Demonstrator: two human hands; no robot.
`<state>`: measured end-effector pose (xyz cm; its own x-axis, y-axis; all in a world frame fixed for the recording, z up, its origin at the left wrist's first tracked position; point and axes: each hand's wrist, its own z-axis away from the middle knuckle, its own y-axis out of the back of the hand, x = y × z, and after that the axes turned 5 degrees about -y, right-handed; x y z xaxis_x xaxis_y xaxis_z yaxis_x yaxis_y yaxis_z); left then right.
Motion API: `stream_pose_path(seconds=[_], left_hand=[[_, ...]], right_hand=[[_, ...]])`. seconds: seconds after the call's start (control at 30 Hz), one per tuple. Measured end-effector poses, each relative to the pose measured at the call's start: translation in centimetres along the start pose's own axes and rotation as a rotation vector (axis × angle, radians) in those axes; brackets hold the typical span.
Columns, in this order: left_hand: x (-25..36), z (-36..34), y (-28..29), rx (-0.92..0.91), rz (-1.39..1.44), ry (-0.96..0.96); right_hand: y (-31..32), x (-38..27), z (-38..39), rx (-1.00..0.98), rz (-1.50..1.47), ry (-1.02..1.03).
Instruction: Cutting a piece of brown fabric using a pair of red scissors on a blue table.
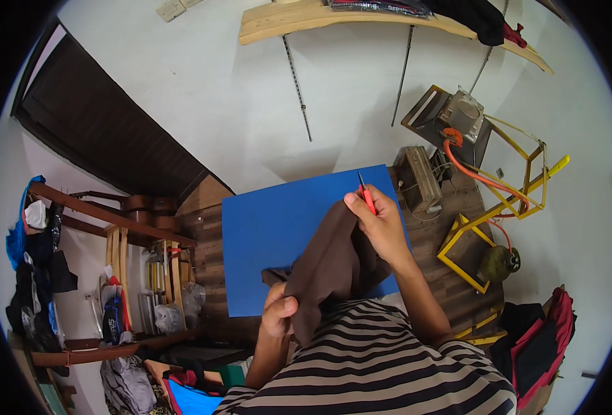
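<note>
A brown piece of fabric (323,256) is stretched between my two hands over the blue tabletop (257,228). My left hand (279,315), low at the centre, is closed on the fabric with its thumb on top. My right hand (378,225), higher and to the right, pinches the upper end of the cloth and also holds a small tool with a red handle and a pointed dark tip (368,197), perhaps snips, pointing upward. Part of the fabric hangs behind my fingers toward my striped shirt.
Wooden shelves (77,197) with clothes and bags stand at left, by a dark door (105,114). At right are a yellow metal frame (465,232), a gas cylinder (499,264), a metal case (416,180) and piled red-and-black cloth (537,339). A wall shelf (271,24) spans the top.
</note>
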<state>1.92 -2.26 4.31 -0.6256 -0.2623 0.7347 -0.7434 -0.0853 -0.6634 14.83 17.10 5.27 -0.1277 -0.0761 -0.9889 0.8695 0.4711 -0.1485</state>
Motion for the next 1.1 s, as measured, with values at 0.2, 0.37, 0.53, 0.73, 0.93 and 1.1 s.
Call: stream_pose_path(seconds=[0.2, 0.37, 0.53, 0.73, 0.93, 1.1], left_hand=[[0.6, -2.0, -1.0, 0.070, -0.005, 0.040], [-0.2, -2.0, -1.8, 0.066, 0.121, 0.022], [-1.1, -0.9, -2.8, 0.149, 0.161, -0.016], [-1.2, 0.3, -2.6, -0.016, -0.029, -0.005], [-1.6, 1.1, -3.1, -0.065, -0.172, 0.013], [-2.2, 1.3, -4.2, -0.122, -0.174, 0.005]], right_hand=[[0.7, -1.3, -0.5, 0.029, 0.057, 0.042], [0.6, -2.9, 2.9, 0.041, -0.104, 0.116], [0.3, -3.5, 6.9, -0.051, 0.486, 0.318], [0.3, -2.7, 8.8, 0.036, 0.515, 0.430], [1.4, -3.0, 10.5, 0.084, 0.546, 0.496], [2.1, -2.8, 11.5, 0.118, 0.574, 0.476]])
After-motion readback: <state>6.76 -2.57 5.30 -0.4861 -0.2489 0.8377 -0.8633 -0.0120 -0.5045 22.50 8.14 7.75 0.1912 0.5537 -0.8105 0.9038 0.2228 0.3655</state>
